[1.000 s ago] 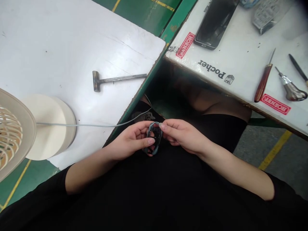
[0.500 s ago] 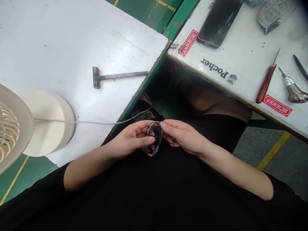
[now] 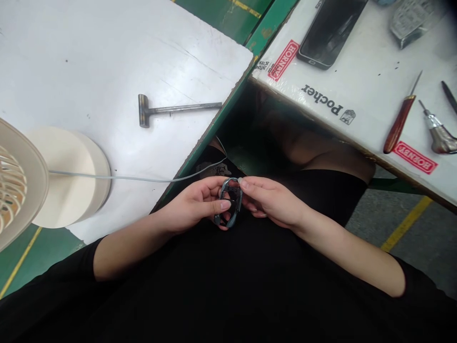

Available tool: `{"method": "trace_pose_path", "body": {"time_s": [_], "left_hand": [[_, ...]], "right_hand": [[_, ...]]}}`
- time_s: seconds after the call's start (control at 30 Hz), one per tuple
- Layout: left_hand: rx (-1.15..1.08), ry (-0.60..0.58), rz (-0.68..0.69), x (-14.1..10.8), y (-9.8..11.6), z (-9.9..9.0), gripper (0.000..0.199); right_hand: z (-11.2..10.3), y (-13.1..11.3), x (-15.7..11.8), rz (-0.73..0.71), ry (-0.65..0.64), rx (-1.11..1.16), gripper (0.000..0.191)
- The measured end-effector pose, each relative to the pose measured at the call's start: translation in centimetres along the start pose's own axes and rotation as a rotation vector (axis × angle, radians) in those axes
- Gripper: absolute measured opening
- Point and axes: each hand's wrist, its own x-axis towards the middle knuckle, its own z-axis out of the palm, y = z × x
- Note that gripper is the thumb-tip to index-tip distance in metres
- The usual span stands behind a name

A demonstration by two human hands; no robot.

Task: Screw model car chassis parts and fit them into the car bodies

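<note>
Both of my hands are held together over my black-clothed lap, around a small oval frame [image 3: 238, 204] of grey-blue material with a dark, open middle. My left hand [image 3: 193, 205] grips its left side, with the thumb lying across the opening. My right hand [image 3: 271, 197] pinches the top of the rim between its fingertips. Fingers hide part of the frame, and its exact kind is hard to tell.
A white tabletop [image 3: 89, 57] to the left carries a short hammer [image 3: 174, 109] and a cream fan [image 3: 21, 183] with a grey cable [image 3: 117, 179]. A white board [image 3: 357, 47] to the right holds a phone [image 3: 332, 31], a red-handled knife [image 3: 398, 125] and an awl [image 3: 441, 139].
The whole view has drifted slightly, with the tables shifting right. The hands keep their hold, and the frame sits a little higher and more upright.
</note>
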Motion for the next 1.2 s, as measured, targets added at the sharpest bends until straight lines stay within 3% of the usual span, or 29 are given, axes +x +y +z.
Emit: {"method": "trace_pose_path", "body": {"time_s": [0.53,0.77,1.07,1.2], "left_hand": [[-0.012,0.007,-0.013,-0.1,-0.2,0.1,0.051],[0.016,0.056,0.073,0.1,0.1,0.1,0.048],[0.01,0.088,0.112,0.0,0.3,0.1,0.047],[0.026,0.085,0.158,0.1,0.3,0.1,0.04]], "right_hand": [[0.1,-0.3,0.2,0.018,-0.024,0.057,0.064],[0.3,-0.3,-0.4,-0.059,0.091,-0.083,0.065],[-0.1,-0.6,-0.8,-0.062,0.037,-0.098,0.058],[0.1,-0.7,-1.2,-0.136,0.092,-0.211,0.051]]}}
